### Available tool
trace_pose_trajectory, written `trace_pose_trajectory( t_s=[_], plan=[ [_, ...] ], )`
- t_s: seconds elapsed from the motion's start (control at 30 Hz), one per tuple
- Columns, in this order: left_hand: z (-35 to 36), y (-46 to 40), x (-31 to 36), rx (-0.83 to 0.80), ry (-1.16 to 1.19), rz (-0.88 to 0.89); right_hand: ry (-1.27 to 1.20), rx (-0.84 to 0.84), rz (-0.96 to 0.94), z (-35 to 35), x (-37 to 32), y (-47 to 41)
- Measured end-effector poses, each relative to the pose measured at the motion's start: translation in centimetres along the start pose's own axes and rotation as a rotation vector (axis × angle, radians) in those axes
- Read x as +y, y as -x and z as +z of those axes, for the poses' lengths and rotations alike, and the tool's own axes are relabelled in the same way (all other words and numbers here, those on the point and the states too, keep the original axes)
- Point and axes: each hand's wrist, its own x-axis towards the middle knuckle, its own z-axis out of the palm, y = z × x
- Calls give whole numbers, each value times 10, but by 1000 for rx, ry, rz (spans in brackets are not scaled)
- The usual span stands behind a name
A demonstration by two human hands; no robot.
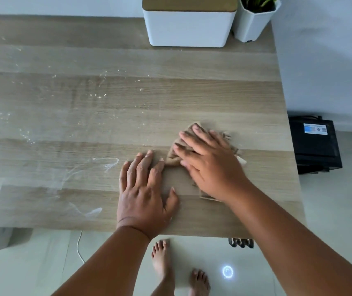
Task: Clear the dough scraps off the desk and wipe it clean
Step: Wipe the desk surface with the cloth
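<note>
A person is leaning over the wooden bench (192, 99) with both hands down on it. The right hand (211, 165) lies flat on a beige cloth (194, 130), its fingers (186, 139) straight and a little spread, pressing the cloth to the wood near the right edge. The cloth is bunched and rumpled under the palm, with frayed ends showing at its far and right sides. The left hand (143, 193) rests just beside it, palm down on bare wood, fingers straight and only slightly apart, holding nothing; one fingertip comes very close to the cloth's near-left corner, though I cannot tell if it touches.

The cloth looks soft, light and limp, so it should fold and drag easily; pressing with a flat palm over its middle seems the sensible way to keep it from rolling up, and to lift it one would gather a fold in the fingers. White flour smears and crumbs (98, 165) lie across the left and middle of the bench, thin and dry-looking; I would guess they brush loose easily, though streaks may smear. No larger lumps of dough are visible.

At the far right stand a white box with a wooden lid (189, 28) and a potted plant (254, 20), well apart from the hands.
</note>
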Motion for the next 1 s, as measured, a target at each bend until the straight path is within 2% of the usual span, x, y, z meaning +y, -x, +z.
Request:
trace_pose_trajectory(
  t_s=[0.13,0.3,0.4,0.5,0.57,0.63,0.7,0.87,0.93,1.0],
  plan=[
    [0,-1,0,7,12,2,48,22,120,-7,25,17],
    [0,0,0,6,8,0,37,24,397,3,-10,-11],
    [0,1,0,9,5,2,11,12,302,6,-21,2],
    [0,1,-1,17,3,9,8,-7,8,3,-15,45],
    [1,1,-1,24,8,7,13,-39,-121,-3,7,76],
    [1,1,0,31,11,9,21,-51,-97,-11,32,95],
    [0,0,0,28,15,9,22,-9,26,-14,44,99],
    [-1,1,2,15,16,-8,16,61,388,-7,2,54],
    [-2,0,3,18,20,-6,0,29,325,-1,-20,47],
    [-3,1,3,20,30,-3,-5,-12,135,4,-37,66]
  ],
)
